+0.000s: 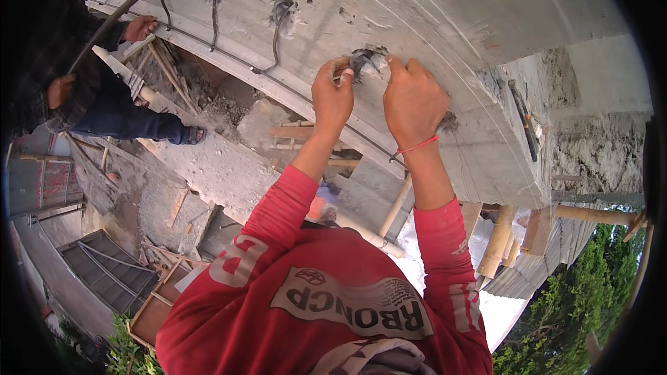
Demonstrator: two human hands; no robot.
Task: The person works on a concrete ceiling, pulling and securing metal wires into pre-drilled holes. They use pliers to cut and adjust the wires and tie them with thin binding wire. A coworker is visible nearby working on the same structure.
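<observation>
Both of my arms, in red sleeves, reach up to a grey concrete face [410, 21]. A rough hole [367, 55] is broken into it, with dark, crumpled-looking material [361, 62] inside. At the hole's left edge, my left hand [333, 94] has its thumb and fingers closed near the dark material. My right hand [415, 97], with a red band at the wrist, is closed at the right edge, fingertips against or beside the hole. Whatever either hand pinches is too small or hidden to name.
Bent steel bars [278, 35] stick out of other broken holes and meet a long thin rod [229, 57]. A co-worker's hand [141, 28] is near a long bar [114, 17] at left. A dark long-handled tool [524, 121] lies at right. Below are bamboo poles [497, 243] and rubble.
</observation>
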